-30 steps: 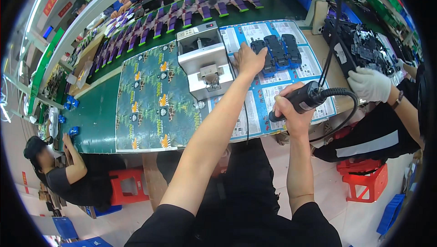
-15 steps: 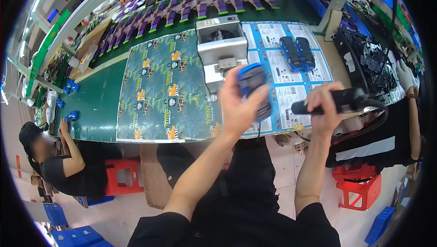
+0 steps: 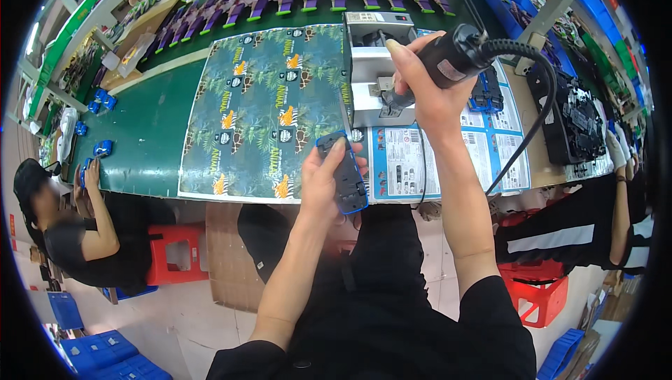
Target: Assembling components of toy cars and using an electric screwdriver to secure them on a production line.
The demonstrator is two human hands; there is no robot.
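Left hand (image 3: 319, 182) on my feed: grasping a black-and-blue, car-shaped plastic part (image 3: 348, 185), thumb across its dark face, fingers round the far edge. Part is tilted, near the front edge of the bench, in front of a silver box-shaped metal machine (image 3: 371, 66) and apart from it.

Right hand (image 3: 439, 105): clenched round a black cylindrical power tool (image 3: 451, 56), thick black ribbed cable (image 3: 544, 93) running off its back end. Tool nose points down-left at the small metal block on the machine's front (contact or not, can't tell from this angle).

More dark, blue-edged parts (image 3: 488, 94) of the same kind lie right of the machine, partly hidden behind the right hand and forearm. They're on a blue-and-white printed sheet (image 3: 402, 163). Left of the machine I've got a green jungle-print sheet (image 3: 262, 117).

Far right, a black bin (image 3: 553, 124) with black plastic pieces; a co-worker's white-gloved hand (image 3: 616, 147) is beside it. Far left, another co-worker's hands are at a small blue toy car (image 3: 87, 170).
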